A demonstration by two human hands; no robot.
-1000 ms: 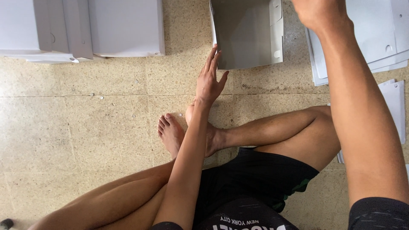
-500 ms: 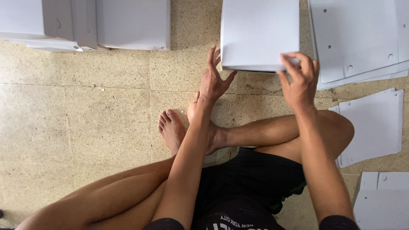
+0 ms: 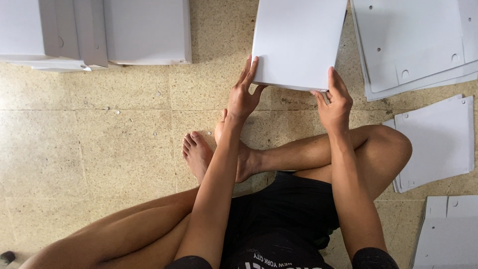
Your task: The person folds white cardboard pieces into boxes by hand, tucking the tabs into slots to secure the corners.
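Head view: white cardboard box [image 3: 298, 42] at upper centre of the frame, resting on the speckled floor [image 3: 124, 134], near edge facing the crossed legs. Left hand [image 3: 244, 94] spread flat against the box's lower left corner, fingers extended, not clenched. Right hand [image 3: 334, 102] gripping the lower right corner, fingers over the top face, thumb at the edge. Stack of flat white sheets [image 3: 413, 45] just beside the box's right edge, upper right. Folded white boxes [image 3: 99, 32] at upper left, well apart. Bare floor open at left and centre. More flat sheets [image 3: 440, 142] at right, near the knee.
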